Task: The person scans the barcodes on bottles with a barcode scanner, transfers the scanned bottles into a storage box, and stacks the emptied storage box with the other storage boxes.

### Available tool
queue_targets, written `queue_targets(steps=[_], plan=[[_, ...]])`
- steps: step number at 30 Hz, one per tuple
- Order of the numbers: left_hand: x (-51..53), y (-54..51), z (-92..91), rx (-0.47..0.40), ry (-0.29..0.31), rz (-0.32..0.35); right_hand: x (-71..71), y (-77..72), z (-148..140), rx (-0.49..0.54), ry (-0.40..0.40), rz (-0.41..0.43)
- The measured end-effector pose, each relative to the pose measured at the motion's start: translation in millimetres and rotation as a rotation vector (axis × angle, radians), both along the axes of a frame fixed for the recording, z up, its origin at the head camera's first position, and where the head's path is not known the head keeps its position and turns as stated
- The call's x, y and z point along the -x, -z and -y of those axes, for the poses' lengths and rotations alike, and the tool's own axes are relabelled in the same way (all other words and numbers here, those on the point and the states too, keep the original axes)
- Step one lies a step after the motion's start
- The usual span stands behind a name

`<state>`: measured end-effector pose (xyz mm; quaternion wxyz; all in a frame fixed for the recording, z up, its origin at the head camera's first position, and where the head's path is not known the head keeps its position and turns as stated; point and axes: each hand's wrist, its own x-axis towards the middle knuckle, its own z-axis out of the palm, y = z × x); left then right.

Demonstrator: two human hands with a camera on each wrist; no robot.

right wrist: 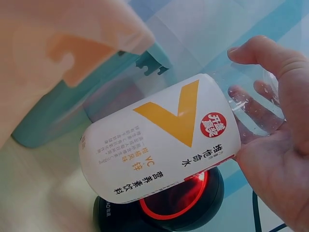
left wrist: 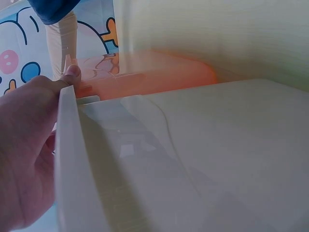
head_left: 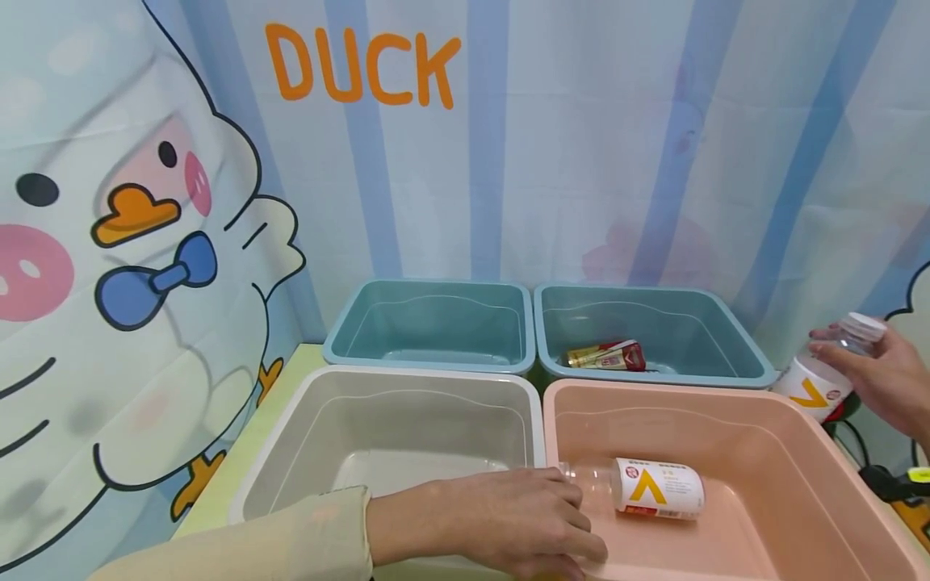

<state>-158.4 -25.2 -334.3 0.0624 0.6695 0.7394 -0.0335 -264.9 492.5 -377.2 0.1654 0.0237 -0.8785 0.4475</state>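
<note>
My right hand (head_left: 890, 375) grips a clear plastic drink bottle (head_left: 817, 383) around its upper part, beyond the pink bin's right side. Its white label bears a yellow V and faces the right wrist camera. Below the tilted bottle (right wrist: 164, 140) is a black device (right wrist: 186, 200) with a glowing red ring, probably a scanner. My left hand (head_left: 519, 516) rests with loosely bent fingers at the near corner where the white bin (head_left: 538, 428) and pink bin (head_left: 734, 395) meet. Beside it, a similar bottle (head_left: 657, 488) lies on its side in the pink bin.
Behind stand two teal bins; the right teal bin (head_left: 654, 292) holds small red and gold packets (head_left: 606, 355), the left teal bin (head_left: 436, 284) shows a bare floor. A duck-print curtain (head_left: 508, 161) hangs behind. Dark cables (head_left: 857, 440) run at the right.
</note>
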Motion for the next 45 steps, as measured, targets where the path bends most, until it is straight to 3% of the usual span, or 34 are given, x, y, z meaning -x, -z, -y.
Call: queue_targets(steps=[5,12,18,23,32,40,45], plan=[[0.9,0.3,0.2,-0.006,-0.003,0.006,0.3,-0.8,-0.8,0.03,-0.023,-0.009],[-0.7,0.1,0.4,-0.001,0.0,-0.014,-1.9,-12.4,5.2,-0.026,0.079,-0.006],[-0.3,0.7,0.5,-0.001,-0.009,0.001,-1.7,-31.2,12.2,0.054,0.021,-0.028],[-0.3,0.7,1.0,-0.001,-0.006,-0.001,-1.0,-48.2,21.3,0.064,0.026,-0.074],[0.2,0.1,0.7,0.003,0.004,-0.003,0.4,-75.2,38.1,0.021,0.061,-0.13],[0.2,-0.2,-0.3,0.004,0.009,0.001,-0.1,-97.7,58.6,-0.081,0.091,-0.114],[0.0,-0.7,0.0,0.002,0.016,-0.009,1.4,-110.7,75.8,-0.098,0.051,-0.124]])
